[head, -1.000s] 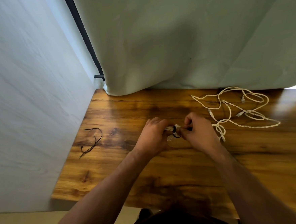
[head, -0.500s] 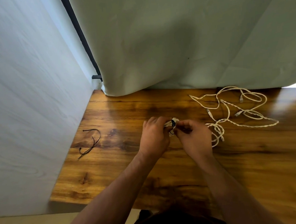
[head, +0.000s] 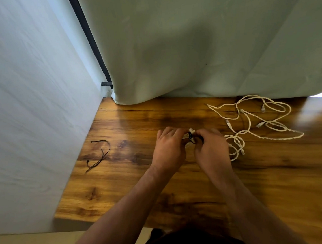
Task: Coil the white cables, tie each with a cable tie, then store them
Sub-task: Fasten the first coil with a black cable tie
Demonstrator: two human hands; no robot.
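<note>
Both hands meet at mid-frame, knuckles up, fingers curled in. Left hand point(head: 169, 149) grips a small coiled cable point(head: 192, 130), white, mostly hidden between the fingers. Right hand point(head: 211, 148) pinches a black cable tie point(head: 190, 136) looped round that bundle. Just right of the right hand, loose cables point(head: 238, 143) sprawl in a tangle toward the upper right. Spare ties point(head: 102, 154) lie well apart at the left edge of the wooden table point(head: 180, 187). Pale curtain point(head: 189, 43) hangs behind.
</note>
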